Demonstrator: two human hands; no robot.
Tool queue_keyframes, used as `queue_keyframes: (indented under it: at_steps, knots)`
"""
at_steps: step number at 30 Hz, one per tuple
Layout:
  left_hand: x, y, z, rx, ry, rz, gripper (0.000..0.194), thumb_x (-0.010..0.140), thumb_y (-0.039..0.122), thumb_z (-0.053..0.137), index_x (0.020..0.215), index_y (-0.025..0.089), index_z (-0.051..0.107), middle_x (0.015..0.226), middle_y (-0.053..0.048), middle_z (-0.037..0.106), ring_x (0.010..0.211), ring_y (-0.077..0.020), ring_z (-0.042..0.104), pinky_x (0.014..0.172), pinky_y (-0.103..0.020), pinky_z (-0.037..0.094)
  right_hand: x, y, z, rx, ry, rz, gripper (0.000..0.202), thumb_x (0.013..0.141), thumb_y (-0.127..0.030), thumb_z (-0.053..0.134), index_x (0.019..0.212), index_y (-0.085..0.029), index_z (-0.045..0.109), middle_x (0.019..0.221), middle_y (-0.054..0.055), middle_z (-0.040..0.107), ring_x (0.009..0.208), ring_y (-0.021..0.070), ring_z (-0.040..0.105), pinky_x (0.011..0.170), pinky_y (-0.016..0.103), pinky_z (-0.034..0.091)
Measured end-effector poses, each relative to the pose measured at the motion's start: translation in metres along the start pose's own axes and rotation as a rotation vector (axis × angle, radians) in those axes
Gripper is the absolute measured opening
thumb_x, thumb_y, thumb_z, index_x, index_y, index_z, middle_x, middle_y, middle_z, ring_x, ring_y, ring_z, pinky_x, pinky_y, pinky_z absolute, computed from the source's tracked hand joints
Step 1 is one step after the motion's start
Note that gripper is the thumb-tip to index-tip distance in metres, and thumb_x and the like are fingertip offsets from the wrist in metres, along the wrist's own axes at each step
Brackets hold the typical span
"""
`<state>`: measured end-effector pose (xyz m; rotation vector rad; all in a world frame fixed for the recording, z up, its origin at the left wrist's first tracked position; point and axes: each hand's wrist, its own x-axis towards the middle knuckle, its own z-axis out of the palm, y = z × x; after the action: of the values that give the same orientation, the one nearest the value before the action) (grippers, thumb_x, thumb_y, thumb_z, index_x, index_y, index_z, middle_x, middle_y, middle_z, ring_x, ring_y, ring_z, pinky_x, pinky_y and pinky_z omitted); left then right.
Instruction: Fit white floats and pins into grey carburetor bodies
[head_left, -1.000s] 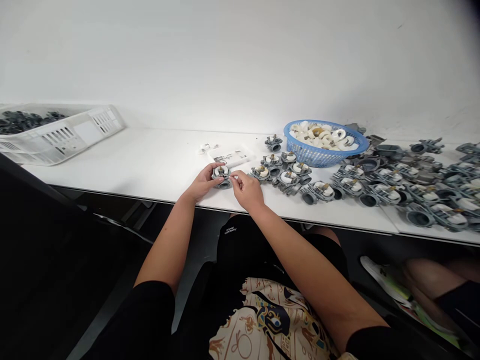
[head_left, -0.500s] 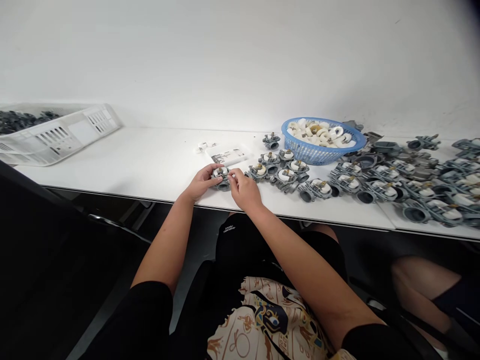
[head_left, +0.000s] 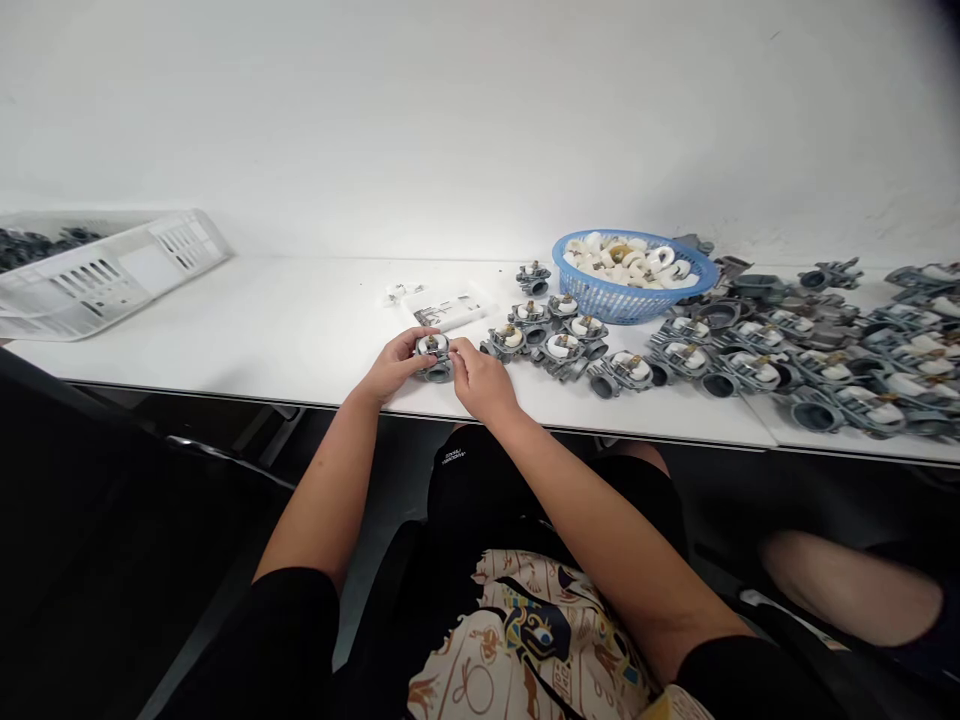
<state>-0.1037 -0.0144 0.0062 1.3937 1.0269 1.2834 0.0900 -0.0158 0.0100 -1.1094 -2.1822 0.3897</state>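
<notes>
Metal part [head_left: 435,362] just above the front edge of the surface [head_left: 300,320], white piece [head_left: 430,344] uppermost, round mouth toward us; its long axis we can't make out. Blue basket [head_left: 630,305]: heaped white pieces, many ring-shaped. White crate [head_left: 142,264], far left: dark parts. Small white tray [head_left: 454,319] behind: thin pieces. Our left hand [head_left: 396,368] grips the part's left side, fingers wrapped round; our right hand [head_left: 482,382] has fingers bunched at its right edge, grip unclear.

Bright across tabletop [head_left: 300,330] and wall [head_left: 375,120], near-black below. Softly shadowed behind basket [head_left: 634,301]. Blurred around other person's leg [head_left: 847,588]. Stretched toward edges, dark in top-right corner.
</notes>
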Motion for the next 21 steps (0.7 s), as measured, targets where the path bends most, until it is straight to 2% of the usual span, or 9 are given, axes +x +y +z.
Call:
queue_keyframes:
  at_steps: [10, 21]
  knots:
    - [-0.0006, 0.0013, 0.0009, -0.001, 0.009, 0.002, 0.051, 0.072, 0.028, 0.086, 0.12, 0.022, 0.071, 0.1, -0.002, 0.063, 0.089, -0.0151, 0.059, 0.077, -0.027, 0.048, 0.0016, 0.0055, 0.0033, 0.066, 0.036, -0.041, 0.024, 0.104, -0.026, 0.035, 0.109, -0.022, 0.057, 0.078, 0.003, 0.065, 0.066, 0.0209, 0.055, 0.06, 0.028, 0.025]
    - [-0.0019, 0.0035, 0.0016, 0.041, -0.011, 0.018, 0.055, 0.073, 0.03, 0.085, 0.125, 0.023, 0.069, 0.104, -0.004, 0.064, 0.097, -0.0193, 0.059, 0.084, -0.031, 0.048, 0.0023, 0.0081, 0.0041, 0.164, 0.066, -0.031, 0.021, 0.104, -0.032, 0.038, 0.107, -0.022, 0.057, 0.074, 0.001, 0.062, 0.062, 0.0203, 0.054, 0.059, 0.028, 0.027]
